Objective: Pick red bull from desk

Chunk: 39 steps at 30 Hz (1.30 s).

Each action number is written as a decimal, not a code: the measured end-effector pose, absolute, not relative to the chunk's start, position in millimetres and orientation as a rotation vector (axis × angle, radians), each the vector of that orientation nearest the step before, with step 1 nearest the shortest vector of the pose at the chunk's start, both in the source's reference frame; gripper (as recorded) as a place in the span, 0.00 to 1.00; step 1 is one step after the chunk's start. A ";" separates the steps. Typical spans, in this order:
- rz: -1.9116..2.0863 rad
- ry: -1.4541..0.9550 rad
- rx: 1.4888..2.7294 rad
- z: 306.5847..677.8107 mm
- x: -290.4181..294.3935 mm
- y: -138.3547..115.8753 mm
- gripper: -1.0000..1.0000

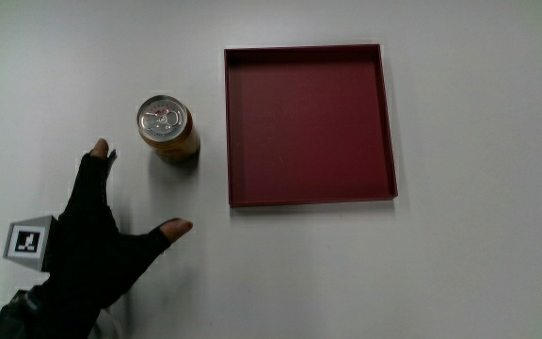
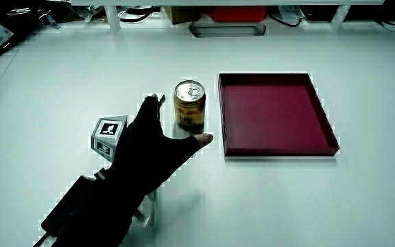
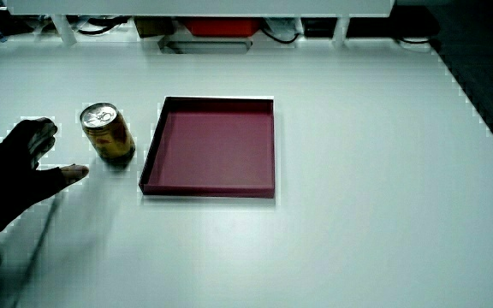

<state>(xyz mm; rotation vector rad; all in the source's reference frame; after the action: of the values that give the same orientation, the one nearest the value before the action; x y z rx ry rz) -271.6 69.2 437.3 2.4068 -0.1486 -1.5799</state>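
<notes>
A small gold can [image 1: 167,129] with a silver top stands upright on the white desk, beside the dark red tray [image 1: 238,122]. It shows in both side views too, the can [image 2: 190,106] and the can [image 3: 108,133]. The gloved hand [image 1: 102,235] lies nearer to the person than the can, fingers and thumb spread wide, holding nothing. A gap of bare desk separates its fingertips [image 1: 102,149] from the can. The hand [image 2: 149,147] carries a patterned cube [image 2: 109,134] on its back. The hand [image 3: 24,162] is partly cut off in a side view.
The shallow square red tray [image 2: 278,154] holds nothing. A low partition with cables and boxes [image 2: 225,14] runs along the desk's edge farthest from the person. White desk surface [image 3: 358,188] stretches beside the tray.
</notes>
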 end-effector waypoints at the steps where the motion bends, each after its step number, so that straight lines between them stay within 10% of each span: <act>1: -1.599 -0.150 2.397 436.9 -270.3 65.9 0.50; 39: -1.664 -0.263 2.356 471.7 -254.1 -6.0 0.50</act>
<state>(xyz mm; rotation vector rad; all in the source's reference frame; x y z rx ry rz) -254.1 -6.0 471.7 2.3557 -0.2628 -1.6638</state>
